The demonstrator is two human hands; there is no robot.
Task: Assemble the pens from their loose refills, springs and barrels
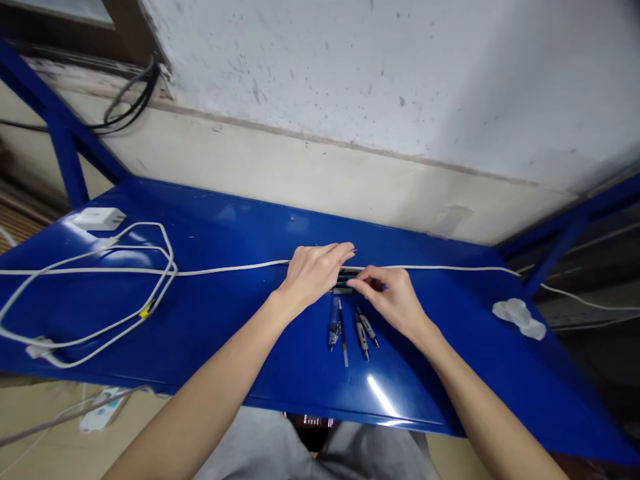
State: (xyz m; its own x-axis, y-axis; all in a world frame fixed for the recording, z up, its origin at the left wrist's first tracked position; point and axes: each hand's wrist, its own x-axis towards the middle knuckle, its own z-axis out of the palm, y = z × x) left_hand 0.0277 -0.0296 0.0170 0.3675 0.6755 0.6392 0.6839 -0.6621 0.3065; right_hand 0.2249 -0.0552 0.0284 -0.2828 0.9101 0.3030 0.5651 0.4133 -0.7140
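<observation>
My left hand [317, 270] reaches over the far side of a small dark case-like thing [344, 281], its fingers bent and pressed together. At the right end of that thing, my right hand [393, 293] pinches thumb against forefinger; what lies in the pinch is too small to name. Dark slim items show between the hands, partly covered by them. Closer to me on the blue table lie a clear-barrelled pen [333, 325] and a thin pen refill [343, 337]. Beside these rest a grey-and-black compass-like tool [361, 337] and a similar grey piece [369, 327].
A white cable [235, 268] runs across the blue table [225, 360] behind my hands. Coiled white cord [165, 267] and a white adapter [99, 218] lie left. Crumpled white material [520, 317] sits right. A wall [320, 167] rises behind; a power strip [103, 410] is below left.
</observation>
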